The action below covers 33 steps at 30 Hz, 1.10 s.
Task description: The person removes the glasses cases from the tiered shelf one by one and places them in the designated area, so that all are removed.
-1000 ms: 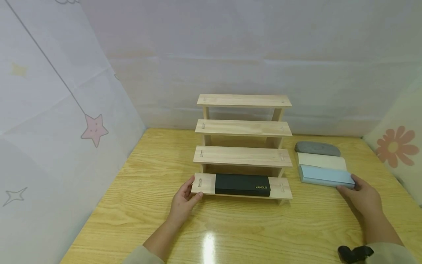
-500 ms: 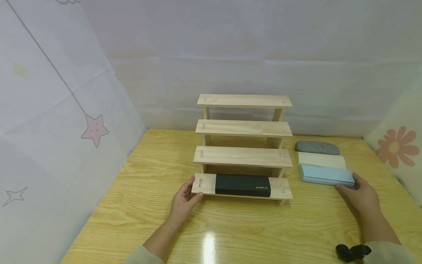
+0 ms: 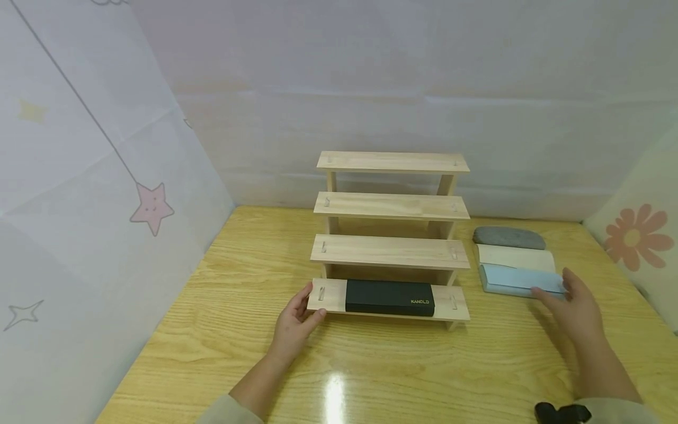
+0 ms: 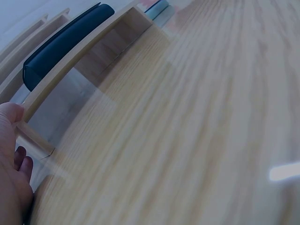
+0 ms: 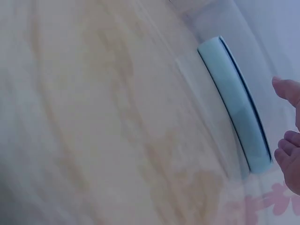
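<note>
A four-tiered wooden display rack (image 3: 389, 250) stands mid-table. My left hand (image 3: 291, 330) grips the left end of its lowest shelf, thumb on the front edge. On that shelf lies a black glasses case (image 3: 389, 297) with gold lettering, dark teal in the left wrist view. My right hand (image 3: 577, 312) is over the right end of a light blue glasses case (image 3: 519, 280), thumb and fingers spread apart. In the right wrist view, the thumb and fingers (image 5: 288, 89) show to the right of the blue case (image 5: 236, 105), with a gap between.
Behind the blue case lie a cream-coloured case (image 3: 516, 257) and a grey glasses case (image 3: 508, 237), in a row right of the rack. Printed cloth walls (image 3: 371, 88) enclose the wooden table (image 3: 254, 247). A small black object (image 3: 561, 413) is at the right sleeve.
My right hand has shifted slightly left and its fingers have loosened from the right end of the blue case, which stays about where it was. The left hand has not moved.
</note>
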Each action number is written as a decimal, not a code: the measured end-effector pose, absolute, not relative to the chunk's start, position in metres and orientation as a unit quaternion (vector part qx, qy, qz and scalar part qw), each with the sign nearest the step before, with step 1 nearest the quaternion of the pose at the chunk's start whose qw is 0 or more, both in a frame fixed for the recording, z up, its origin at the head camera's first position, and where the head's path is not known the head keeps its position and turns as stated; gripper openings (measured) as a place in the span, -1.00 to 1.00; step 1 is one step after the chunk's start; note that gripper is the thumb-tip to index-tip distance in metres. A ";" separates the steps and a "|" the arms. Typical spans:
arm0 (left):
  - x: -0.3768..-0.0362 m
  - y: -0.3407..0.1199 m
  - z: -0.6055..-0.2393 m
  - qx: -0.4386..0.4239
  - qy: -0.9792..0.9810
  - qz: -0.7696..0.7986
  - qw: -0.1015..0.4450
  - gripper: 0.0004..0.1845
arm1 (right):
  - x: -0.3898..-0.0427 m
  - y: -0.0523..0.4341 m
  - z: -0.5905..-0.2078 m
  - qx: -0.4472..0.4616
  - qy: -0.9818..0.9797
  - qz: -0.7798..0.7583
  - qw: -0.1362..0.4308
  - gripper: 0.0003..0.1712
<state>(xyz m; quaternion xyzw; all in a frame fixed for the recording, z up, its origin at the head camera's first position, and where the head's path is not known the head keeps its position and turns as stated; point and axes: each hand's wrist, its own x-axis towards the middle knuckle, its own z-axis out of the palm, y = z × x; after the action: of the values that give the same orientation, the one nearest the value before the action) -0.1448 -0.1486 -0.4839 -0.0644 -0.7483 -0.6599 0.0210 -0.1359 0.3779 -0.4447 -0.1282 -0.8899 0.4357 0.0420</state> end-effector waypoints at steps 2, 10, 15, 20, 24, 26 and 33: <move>-0.145 -0.149 -0.484 -0.062 -0.747 -0.662 0.018 -0.26 | -0.136 0.373 -0.442 -0.126 -0.888 0.441 0.042 0.11; -0.146 -0.149 -0.484 -0.060 -0.742 -0.668 0.009 -0.26 | -0.136 0.353 -0.438 -0.108 -0.891 0.438 0.054 0.08; -0.145 -0.148 -0.483 -0.054 -0.740 -0.671 0.006 -0.25 | -0.137 0.338 -0.437 -0.085 -0.883 0.457 0.064 0.02; -0.145 -0.148 -0.483 -0.059 -0.744 -0.665 0.012 -0.26 | -0.136 0.326 -0.433 -0.055 -0.881 0.468 0.051 -0.01; -0.145 -0.148 -0.483 -0.062 -0.744 -0.665 0.015 -0.26 | -0.135 0.316 -0.430 -0.044 -0.882 0.466 0.048 -0.03; -0.145 -0.148 -0.483 -0.061 -0.745 -0.664 0.016 -0.26 | -0.135 0.312 -0.429 -0.042 -0.883 0.465 0.047 -0.05; -0.145 -0.148 -0.483 -0.057 -0.741 -0.668 0.014 -0.25 | -0.133 0.296 -0.423 -0.019 -0.882 0.469 0.050 -0.12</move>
<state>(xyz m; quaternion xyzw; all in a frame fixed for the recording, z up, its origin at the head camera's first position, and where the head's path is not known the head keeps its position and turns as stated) -0.1453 -0.1482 -0.4830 -0.0572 -0.7415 -0.6684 0.0137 -0.1331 0.2959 -0.4231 -0.0193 -0.8818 0.4686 0.0504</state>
